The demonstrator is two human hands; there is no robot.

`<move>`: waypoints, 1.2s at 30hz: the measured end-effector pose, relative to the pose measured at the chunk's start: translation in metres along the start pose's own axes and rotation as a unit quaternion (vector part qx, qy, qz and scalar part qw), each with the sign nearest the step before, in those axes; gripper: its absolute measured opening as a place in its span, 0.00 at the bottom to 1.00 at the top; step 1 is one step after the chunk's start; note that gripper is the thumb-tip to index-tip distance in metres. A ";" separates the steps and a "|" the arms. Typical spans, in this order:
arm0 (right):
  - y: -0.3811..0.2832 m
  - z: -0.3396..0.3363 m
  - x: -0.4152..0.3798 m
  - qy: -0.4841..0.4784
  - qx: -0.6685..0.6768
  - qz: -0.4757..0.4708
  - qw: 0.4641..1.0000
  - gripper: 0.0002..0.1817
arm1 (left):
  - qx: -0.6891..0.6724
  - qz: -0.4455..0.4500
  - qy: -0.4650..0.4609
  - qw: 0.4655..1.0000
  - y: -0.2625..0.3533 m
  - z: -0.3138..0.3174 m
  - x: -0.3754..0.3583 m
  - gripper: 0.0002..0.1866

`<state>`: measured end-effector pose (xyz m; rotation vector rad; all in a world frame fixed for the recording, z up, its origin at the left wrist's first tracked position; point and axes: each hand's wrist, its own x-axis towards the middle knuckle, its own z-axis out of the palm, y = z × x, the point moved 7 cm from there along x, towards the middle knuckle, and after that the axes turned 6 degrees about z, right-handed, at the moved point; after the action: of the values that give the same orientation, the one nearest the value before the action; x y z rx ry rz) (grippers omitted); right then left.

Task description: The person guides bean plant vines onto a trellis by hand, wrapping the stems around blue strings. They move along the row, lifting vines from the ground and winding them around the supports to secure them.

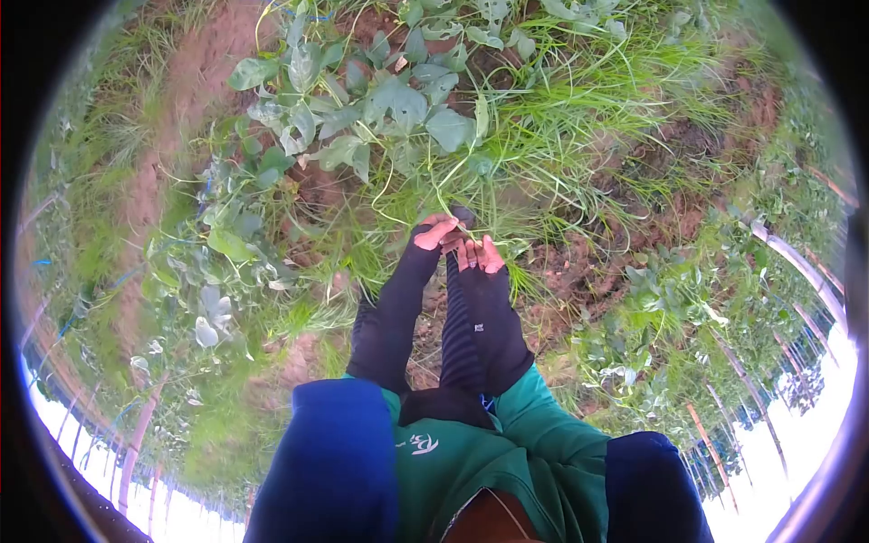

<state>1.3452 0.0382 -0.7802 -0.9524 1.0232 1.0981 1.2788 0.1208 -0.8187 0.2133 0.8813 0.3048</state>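
My left hand (436, 233) and my right hand (480, 255) are close together in front of me, both in dark sleeves that leave the fingers bare. The fingers of both are closed around a thin green vine stem (441, 192), which runs up from them toward a leafy plant. That plant (398, 104) has broad, dull green leaves and stands just beyond my hands. A second thin, curved stem (380, 195) hangs from it to the left of my left hand. The exact grip of the fingertips is too small to make out.
Tall grass (579, 100) grows thickly around the plant. Bare reddish soil (579, 271) shows at right, and a dirt strip (149, 181) runs along the left. More leafy plants (670, 308) stand at right. Poles (711, 443) and a pale curved pole (806, 267) line the edges.
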 end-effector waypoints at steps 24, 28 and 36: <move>-0.027 0.104 -0.029 -0.119 -0.663 -0.347 0.653 0.15 | 0.465 0.299 0.159 0.818 0.056 0.022 -0.052 0.09; 0.000 0.104 0.004 -0.181 -0.723 -0.212 0.633 0.13 | 0.464 0.329 0.151 0.809 0.070 0.042 -0.066 0.10; 0.002 0.087 0.034 -0.187 -0.504 0.050 0.842 0.06 | 0.280 0.270 0.158 0.908 0.075 0.027 -0.067 0.13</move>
<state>1.3620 0.1292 -0.7913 -1.4178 0.0948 1.8855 1.2470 0.1657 -0.7308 0.9760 1.2129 0.6083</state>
